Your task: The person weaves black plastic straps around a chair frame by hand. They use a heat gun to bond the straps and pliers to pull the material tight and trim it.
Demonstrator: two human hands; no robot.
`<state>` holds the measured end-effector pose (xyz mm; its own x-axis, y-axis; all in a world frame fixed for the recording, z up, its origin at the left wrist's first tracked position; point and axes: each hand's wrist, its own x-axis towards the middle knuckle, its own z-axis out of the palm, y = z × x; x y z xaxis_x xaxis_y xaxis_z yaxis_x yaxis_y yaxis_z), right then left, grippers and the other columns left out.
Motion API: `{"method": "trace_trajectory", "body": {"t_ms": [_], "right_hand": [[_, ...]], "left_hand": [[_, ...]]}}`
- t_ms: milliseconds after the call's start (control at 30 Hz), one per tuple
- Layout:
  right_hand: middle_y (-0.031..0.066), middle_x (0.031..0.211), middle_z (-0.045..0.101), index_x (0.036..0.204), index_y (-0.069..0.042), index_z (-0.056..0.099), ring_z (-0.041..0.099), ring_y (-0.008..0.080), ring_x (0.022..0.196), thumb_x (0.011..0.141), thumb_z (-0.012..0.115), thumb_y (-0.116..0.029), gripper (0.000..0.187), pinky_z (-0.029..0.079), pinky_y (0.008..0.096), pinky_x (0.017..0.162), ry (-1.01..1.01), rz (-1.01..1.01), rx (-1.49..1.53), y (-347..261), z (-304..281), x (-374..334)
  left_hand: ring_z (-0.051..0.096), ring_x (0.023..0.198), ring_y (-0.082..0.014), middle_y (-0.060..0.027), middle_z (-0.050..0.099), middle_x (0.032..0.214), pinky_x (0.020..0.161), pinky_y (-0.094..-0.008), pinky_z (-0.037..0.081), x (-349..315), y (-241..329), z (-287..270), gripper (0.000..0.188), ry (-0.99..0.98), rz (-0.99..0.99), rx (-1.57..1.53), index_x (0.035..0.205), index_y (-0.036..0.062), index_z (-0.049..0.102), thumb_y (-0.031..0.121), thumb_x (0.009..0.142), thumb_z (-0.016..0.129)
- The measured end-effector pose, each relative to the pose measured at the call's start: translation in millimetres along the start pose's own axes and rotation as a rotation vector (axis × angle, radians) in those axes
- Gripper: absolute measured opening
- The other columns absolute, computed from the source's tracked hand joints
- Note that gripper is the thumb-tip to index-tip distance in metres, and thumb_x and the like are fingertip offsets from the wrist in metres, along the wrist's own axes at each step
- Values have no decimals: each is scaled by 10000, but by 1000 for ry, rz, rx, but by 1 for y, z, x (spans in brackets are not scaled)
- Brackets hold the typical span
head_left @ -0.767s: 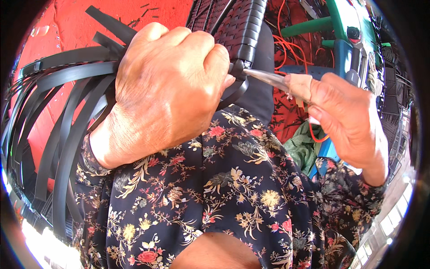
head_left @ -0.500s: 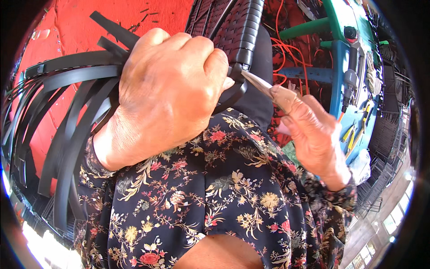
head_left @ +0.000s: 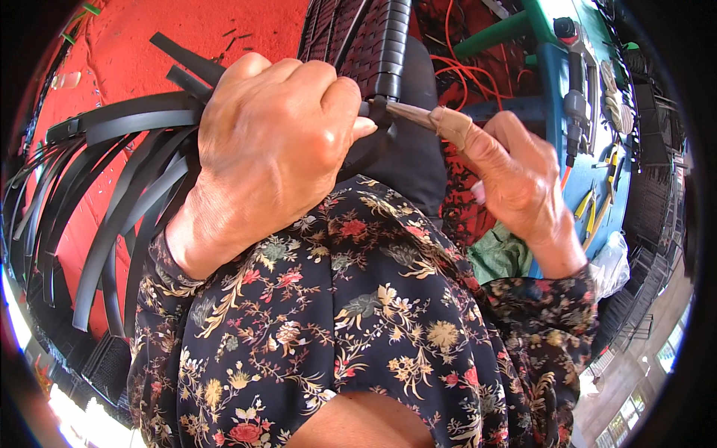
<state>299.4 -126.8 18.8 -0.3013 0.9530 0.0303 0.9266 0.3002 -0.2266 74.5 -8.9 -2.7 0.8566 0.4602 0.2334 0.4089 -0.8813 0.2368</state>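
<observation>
My left hand is closed in a fist around a bundle of flat black plastic strips, whose loose ends fan out to the left. Beside its knuckles is a dark woven panel with a black strip-wrapped edge. My right hand grips a pointed metal blade; its handle is hidden in the fingers. Tan wrapping shows around a finger at the blade. The blade's tip meets the black strip at the lower end of the wrapped edge, near my left thumb.
Red flooring with black scraps lies at left. On the right stands a blue and green bench carrying a power tool, yellow-handled pliers and coiled rope. An orange cord trails behind. A green cloth lies below the bench.
Both hands and the woven panel have shifted slightly left in view. The blade now points more level, its tip still at the panel's lower corner. The loose strips have swung a little.
</observation>
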Motion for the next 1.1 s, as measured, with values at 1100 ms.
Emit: {"method": "trace_trajectory", "body": {"t_ms": [1100], "right_hand": [[-28, 847, 569, 1303, 0, 500, 496, 19, 723, 788, 720, -11, 561, 409, 175, 608, 277, 604, 1251, -15, 58, -12]], "left_hand": [[597, 713, -248, -59, 610, 758, 635, -353, 417, -8, 0, -7, 312, 57, 20, 71, 891, 41, 652, 234, 675, 768]]}}
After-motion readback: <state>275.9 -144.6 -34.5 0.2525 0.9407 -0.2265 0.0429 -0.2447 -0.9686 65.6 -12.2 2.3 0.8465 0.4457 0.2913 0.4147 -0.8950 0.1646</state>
